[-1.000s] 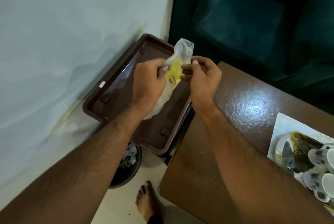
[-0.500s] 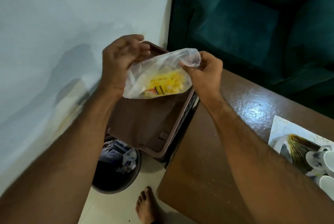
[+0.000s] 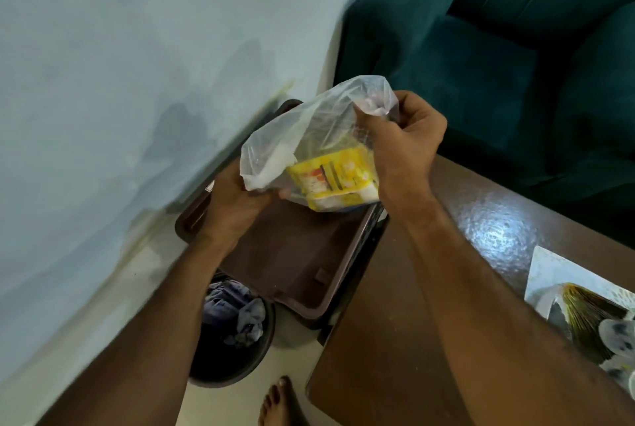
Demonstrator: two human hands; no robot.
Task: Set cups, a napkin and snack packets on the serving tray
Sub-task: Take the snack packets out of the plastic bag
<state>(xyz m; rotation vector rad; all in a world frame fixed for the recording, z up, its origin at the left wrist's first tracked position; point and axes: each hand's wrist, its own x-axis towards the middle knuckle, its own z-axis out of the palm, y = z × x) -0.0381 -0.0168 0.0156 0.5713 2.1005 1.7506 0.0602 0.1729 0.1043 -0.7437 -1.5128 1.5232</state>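
Holding a clear plastic bag (image 3: 309, 137) of yellow snack packets (image 3: 331, 178) at the centre of the frame, both hands work above a brown serving tray (image 3: 292, 253). The right hand (image 3: 402, 147) is closed around the bunched mouth of the bag; the left hand (image 3: 237, 205) grips its lower corner from beneath. The packets appear to be on their way out of the bag; next, they likely need tipping or lifting out onto the bare tray. The tray sits beside a glossy brown table (image 3: 395, 322), against a pale wall (image 3: 120, 82). Patterned cups (image 3: 615, 339) wait at the lower right edge. A bin (image 3: 233, 333) stands below, a teal sofa (image 3: 498, 64) upper right.
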